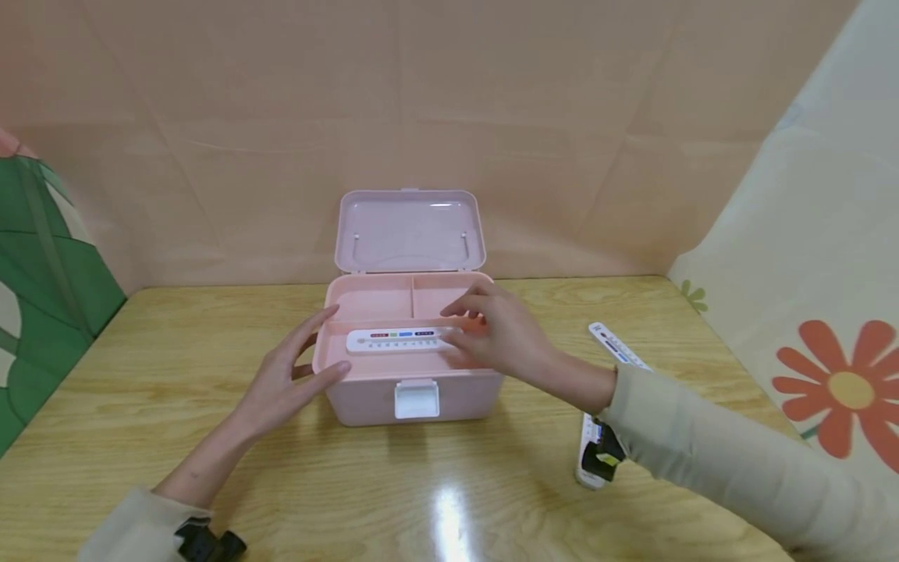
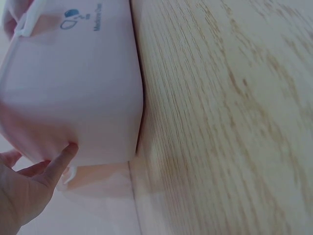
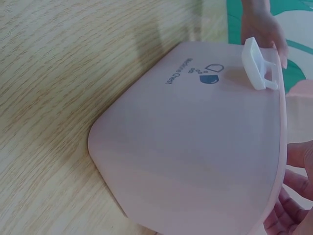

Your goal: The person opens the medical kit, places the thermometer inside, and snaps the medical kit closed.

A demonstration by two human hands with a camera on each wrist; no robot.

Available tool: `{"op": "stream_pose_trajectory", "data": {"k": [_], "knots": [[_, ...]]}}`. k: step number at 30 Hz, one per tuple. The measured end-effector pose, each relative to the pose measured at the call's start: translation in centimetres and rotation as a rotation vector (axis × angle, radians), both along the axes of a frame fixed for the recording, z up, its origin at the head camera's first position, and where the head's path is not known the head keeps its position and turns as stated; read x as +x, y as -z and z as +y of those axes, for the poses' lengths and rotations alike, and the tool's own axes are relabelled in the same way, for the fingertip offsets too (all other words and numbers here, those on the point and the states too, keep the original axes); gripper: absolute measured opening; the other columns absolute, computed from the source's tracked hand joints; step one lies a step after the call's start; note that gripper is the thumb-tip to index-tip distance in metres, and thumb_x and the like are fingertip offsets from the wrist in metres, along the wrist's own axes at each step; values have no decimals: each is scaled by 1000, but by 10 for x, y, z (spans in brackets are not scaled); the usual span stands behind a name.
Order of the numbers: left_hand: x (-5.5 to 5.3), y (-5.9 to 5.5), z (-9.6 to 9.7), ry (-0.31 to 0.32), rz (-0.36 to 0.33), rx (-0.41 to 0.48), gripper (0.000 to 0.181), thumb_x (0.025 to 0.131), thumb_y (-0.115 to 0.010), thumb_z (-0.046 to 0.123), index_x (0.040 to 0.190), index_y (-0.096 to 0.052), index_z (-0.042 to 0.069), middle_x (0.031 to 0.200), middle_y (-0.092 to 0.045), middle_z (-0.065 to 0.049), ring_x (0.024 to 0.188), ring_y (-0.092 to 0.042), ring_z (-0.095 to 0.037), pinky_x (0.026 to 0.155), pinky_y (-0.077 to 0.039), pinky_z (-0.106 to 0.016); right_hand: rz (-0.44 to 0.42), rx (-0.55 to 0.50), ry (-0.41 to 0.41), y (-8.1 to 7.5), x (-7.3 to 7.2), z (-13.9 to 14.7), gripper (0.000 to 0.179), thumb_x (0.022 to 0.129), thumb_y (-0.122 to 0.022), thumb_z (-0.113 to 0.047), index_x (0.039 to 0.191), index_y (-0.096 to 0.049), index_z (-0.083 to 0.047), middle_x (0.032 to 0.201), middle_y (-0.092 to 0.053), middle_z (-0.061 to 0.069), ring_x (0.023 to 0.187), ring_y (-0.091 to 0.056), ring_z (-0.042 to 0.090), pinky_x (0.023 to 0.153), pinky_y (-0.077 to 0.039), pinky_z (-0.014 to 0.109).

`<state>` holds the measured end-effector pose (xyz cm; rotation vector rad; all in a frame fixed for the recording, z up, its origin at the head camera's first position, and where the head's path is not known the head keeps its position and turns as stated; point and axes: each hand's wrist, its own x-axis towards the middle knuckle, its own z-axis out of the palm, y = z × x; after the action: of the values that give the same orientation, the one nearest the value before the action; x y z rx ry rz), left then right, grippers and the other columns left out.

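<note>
A pink medicine chest [image 1: 414,402] stands with its lid [image 1: 410,230] raised. A white thermometer strip [image 1: 396,340] with coloured bands lies in the front compartment of its top tray. My left hand [image 1: 288,378] is at the chest's left end, thumb by the front rim. In the left wrist view, a fingertip of that hand [image 2: 29,191] touches the chest's wall [image 2: 83,88]. Over the strip's right end is my right hand [image 1: 509,328], fingers bent loosely and apart, hiding that end. Whether its thumb touches the strip cannot be told.
Two more white strips lie on the wooden table at the right: one [image 1: 618,346] beyond my right forearm, the other [image 1: 588,429] partly hidden by the wrist camera. A white latch [image 1: 417,400] sits on the chest's front. A plain cloth [image 1: 562,156] hangs behind.
</note>
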<state>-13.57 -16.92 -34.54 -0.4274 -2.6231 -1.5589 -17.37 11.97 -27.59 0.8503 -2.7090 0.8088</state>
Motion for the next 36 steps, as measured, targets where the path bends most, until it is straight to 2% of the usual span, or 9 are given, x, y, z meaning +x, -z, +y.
{"op": "stream_pose_trajectory", "data": {"k": [7,13,21,28,36], "knots": [[-1,1,-1,-4,3,-11,70,92,-64,29,151,-27,31,158,-23,-11,137,-34,-42,97,-47,-56,-21,-7,16,-1,0,7,23,80,-77,-17,100,-73,-6,96,-63,7,85,-60,25,73,-53,38],[0,1,-2,-10,8,-14,70,92,-65,28,151,-28,31,157,-25,-11,136,-36,-40,96,-48,-55,-38,-2,47,-2,0,14,24,82,-76,-18,102,-73,-6,97,-63,8,85,-59,25,73,-52,36],[0,1,-2,-13,4,-20,69,92,-64,29,150,-28,33,157,-25,-11,136,-36,-40,97,-48,-55,26,-28,33,-1,-3,27,21,81,-75,-9,101,-73,-2,93,-64,11,82,-60,25,70,-53,33],[0,1,-3,-12,2,-22,70,92,-64,29,151,-27,33,157,-24,-11,137,-36,-40,97,-47,-55,7,-24,95,-4,-3,42,24,80,-76,-10,103,-73,-2,98,-65,14,84,-57,26,72,-54,38],[-1,1,-4,-6,9,-10,70,92,-64,27,151,-27,32,157,-24,-11,137,-35,-40,97,-47,-55,24,-17,131,-9,-3,59,24,82,-76,-14,103,-72,-3,101,-65,14,85,-58,26,71,-52,36]]}}
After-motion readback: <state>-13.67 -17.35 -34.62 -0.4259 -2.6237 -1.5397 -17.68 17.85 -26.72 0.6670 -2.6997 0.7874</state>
